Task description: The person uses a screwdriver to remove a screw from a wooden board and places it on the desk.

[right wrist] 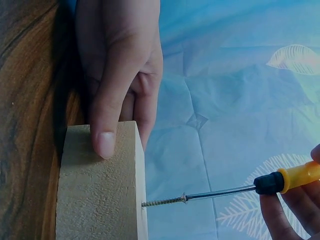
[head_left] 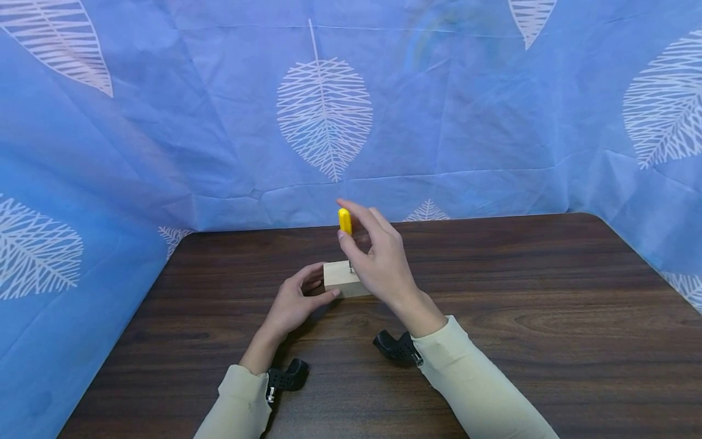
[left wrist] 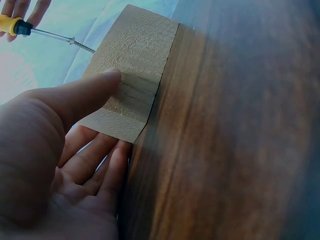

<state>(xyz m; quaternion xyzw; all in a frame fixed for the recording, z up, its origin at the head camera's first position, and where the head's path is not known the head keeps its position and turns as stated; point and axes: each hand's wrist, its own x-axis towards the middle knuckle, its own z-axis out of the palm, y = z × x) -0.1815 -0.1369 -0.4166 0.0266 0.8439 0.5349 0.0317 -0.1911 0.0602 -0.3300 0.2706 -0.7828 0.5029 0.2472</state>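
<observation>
A pale wooden block (head_left: 337,275) lies on the table. My left hand (head_left: 293,303) grips its left end, the thumb (left wrist: 95,90) pressed on the near face and the fingers round the far side. Out of the block's top stands a screw (right wrist: 162,202), upright, with much of its thread exposed. On the screw's head sits the tip of a screwdriver (head_left: 344,221) with a yellow handle, a black collar and a thin metal shaft (right wrist: 220,192). Above the block, my right hand (head_left: 386,262) holds the handle between thumb and fingers.
The dark wood-grain table (head_left: 521,292) spreads around the block. Behind it hangs a blue cloth (head_left: 466,110) with white leaf patterns, reaching round both sides. Black wrist-worn devices (head_left: 290,375) sit under both light sleeves (head_left: 471,378).
</observation>
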